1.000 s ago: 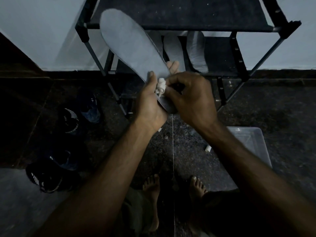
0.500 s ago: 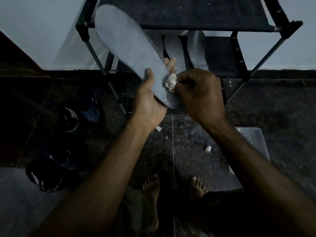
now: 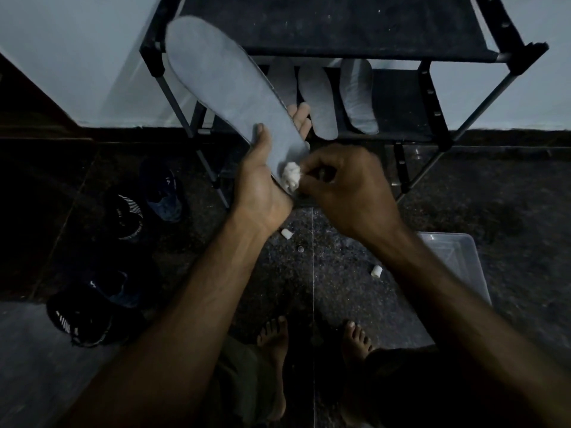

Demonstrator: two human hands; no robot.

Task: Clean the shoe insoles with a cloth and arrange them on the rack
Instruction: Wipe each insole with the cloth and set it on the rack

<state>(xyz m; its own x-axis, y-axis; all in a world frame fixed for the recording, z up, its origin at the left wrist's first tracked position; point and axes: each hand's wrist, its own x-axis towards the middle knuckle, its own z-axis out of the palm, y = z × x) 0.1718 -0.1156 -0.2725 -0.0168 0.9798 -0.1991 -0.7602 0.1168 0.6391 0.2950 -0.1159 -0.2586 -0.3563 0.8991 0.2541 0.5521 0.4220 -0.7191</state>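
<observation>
Wiping the long grey foam insole (image 3: pixel 228 97) near its heel, my right hand (image 3: pixel 349 193) pinches a small white wad of cloth (image 3: pixel 291 179); my left hand (image 3: pixel 262 186) grips the insole. Three pale insoles (image 3: pixel 318 103) already lie on the black metal-frame rack (image 3: pixel 432 97); this one remains, as I judge it.

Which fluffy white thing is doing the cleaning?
Find the black rack by the wall, then the big grey insole in front of it, gripped by the left hand. The cloth is pinched against its near end by the right hand; two similar white bits lie on the floor.
</observation>
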